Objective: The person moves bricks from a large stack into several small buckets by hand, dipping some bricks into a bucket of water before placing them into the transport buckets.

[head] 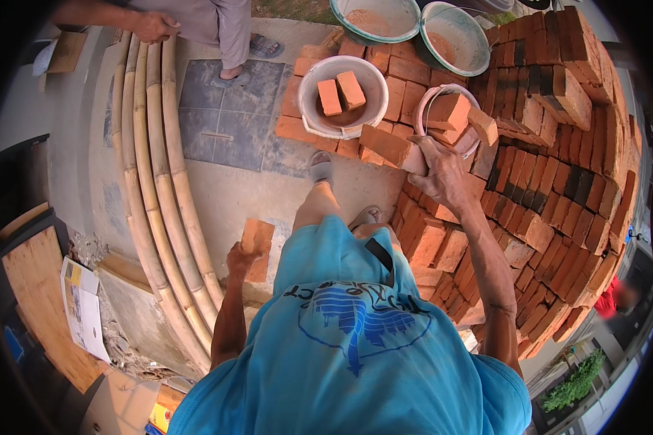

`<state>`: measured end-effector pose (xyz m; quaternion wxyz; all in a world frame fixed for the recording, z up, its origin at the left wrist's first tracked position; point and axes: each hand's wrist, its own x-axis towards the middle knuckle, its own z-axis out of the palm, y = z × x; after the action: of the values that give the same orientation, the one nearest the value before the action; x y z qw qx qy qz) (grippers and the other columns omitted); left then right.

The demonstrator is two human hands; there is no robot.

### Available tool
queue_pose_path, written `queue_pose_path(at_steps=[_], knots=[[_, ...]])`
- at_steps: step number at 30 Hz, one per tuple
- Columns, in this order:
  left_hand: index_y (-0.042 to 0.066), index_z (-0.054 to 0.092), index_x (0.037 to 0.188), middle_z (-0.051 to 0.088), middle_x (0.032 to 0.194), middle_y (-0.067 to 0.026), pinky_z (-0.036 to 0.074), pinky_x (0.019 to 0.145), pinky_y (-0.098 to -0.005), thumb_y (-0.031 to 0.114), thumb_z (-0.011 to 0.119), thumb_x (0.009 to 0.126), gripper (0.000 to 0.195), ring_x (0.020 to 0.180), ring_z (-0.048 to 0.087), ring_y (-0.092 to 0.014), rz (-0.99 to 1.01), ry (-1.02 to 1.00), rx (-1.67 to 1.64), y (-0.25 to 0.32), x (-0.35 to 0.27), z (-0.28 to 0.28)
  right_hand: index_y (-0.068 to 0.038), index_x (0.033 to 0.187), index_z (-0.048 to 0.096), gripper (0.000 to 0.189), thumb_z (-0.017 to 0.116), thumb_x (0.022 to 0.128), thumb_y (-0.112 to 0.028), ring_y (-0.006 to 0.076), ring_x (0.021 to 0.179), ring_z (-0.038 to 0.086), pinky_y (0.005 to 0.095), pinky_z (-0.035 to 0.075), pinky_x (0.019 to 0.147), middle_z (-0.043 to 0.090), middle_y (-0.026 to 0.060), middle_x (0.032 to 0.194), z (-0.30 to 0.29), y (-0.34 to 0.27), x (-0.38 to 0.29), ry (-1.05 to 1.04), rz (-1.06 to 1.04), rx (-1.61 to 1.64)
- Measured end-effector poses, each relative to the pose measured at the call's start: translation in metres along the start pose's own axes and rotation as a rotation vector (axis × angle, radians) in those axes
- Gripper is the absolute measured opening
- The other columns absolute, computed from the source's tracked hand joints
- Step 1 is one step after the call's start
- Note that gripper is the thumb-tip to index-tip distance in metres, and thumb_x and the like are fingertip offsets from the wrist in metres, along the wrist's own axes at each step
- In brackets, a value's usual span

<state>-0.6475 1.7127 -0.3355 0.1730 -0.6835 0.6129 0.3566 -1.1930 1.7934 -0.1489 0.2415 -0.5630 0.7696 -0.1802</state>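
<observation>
My left hand [242,258] grips a red brick [259,247] low beside my left leg. In my right hand [439,173] is another brick [383,145], held out in front of me, its near end pale. Just past the right hand stands a small bucket [427,106] filled with several bricks [449,111], one leaning out over its rim. Left of it, a wider white bucket [378,89] holds two bricks [340,95] standing on end. Both buckets rest on a low layer of bricks [408,72].
Large brick stacks [544,179] rise along my right. Long bamboo poles [158,163] lie on the left. Two green-rimmed tubs [378,22] hold reddish dust at the back. Another person's hand [155,26] is above the poles; that person's sandalled foot [231,79] stands on dark tiles [223,117].
</observation>
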Motion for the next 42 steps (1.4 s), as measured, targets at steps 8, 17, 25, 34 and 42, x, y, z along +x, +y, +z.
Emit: queue_pose_path(at_steps=[8, 17, 25, 34, 42], knots=[[-0.001, 0.064, 0.100, 0.071, 0.094, -0.0192, 0.053, 0.079, -0.0407, 0.039, 0.090, 0.056, 0.065, 0.086, 0.069, -0.034, -0.092, 0.092, 0.011, -0.028, -0.007, -0.031, -0.006, 0.120, 0.053, 0.061, 0.078, 0.066, -0.014, 0.0337, 0.110, 0.063, 0.0441, 0.054, 0.089, 0.064, 0.0133, 0.114, 0.094, 0.016, 0.100, -0.054, -0.400, -0.252], [-0.002, 0.064, 0.114, 0.068, 0.110, -0.0200, 0.050, 0.088, -0.0420, 0.034, 0.090, 0.058, 0.071, 0.103, 0.066, -0.034, -0.211, 0.076, -0.047, -0.029, -0.043, -0.033, -0.008, 0.127, 0.051, 0.061, 0.076, 0.073, -0.022, 0.0281, 0.122, 0.057, 0.0387, 0.050, 0.103, 0.060, 0.0086, 0.124, 0.131, 0.064, 0.143, -0.230, -0.482, -0.414], [-0.003, 0.066, 0.098, 0.071, 0.092, -0.0171, 0.053, 0.076, -0.0380, 0.027, 0.093, 0.057, 0.057, 0.082, 0.067, -0.028, -0.155, 0.112, -0.158, -0.019, -0.055, -0.007, -0.013, 0.124, 0.049, 0.049, 0.069, 0.080, -0.021, 0.0262, 0.125, 0.047, 0.0411, 0.038, 0.106, 0.052, 0.0070, 0.124, 0.134, 0.124, 0.145, -0.101, -0.469, -0.613], [-0.001, 0.063, 0.091, 0.070, 0.088, -0.0174, 0.052, 0.071, -0.0393, 0.025, 0.091, 0.059, 0.050, 0.077, 0.066, -0.026, -0.113, 0.100, -0.134, 0.019, -0.038, -0.027, -0.009, 0.126, 0.048, 0.041, 0.062, 0.089, -0.022, 0.0301, 0.112, 0.055, 0.0404, 0.049, 0.093, 0.053, 0.0108, 0.117, 0.145, 0.140, 0.161, -0.182, -0.162, -0.491], [0.000, 0.063, 0.094, 0.070, 0.091, -0.0149, 0.053, 0.073, -0.0383, 0.024, 0.088, 0.062, 0.047, 0.080, 0.066, -0.025, -0.075, 0.133, -0.240, 0.040, -0.018, -0.052, -0.005, 0.145, 0.035, 0.081, 0.072, 0.081, -0.038, 0.0432, 0.138, 0.033, 0.0529, 0.031, 0.112, 0.036, 0.0224, 0.146, 0.146, 0.109, 0.153, -0.142, 0.000, -0.311]])
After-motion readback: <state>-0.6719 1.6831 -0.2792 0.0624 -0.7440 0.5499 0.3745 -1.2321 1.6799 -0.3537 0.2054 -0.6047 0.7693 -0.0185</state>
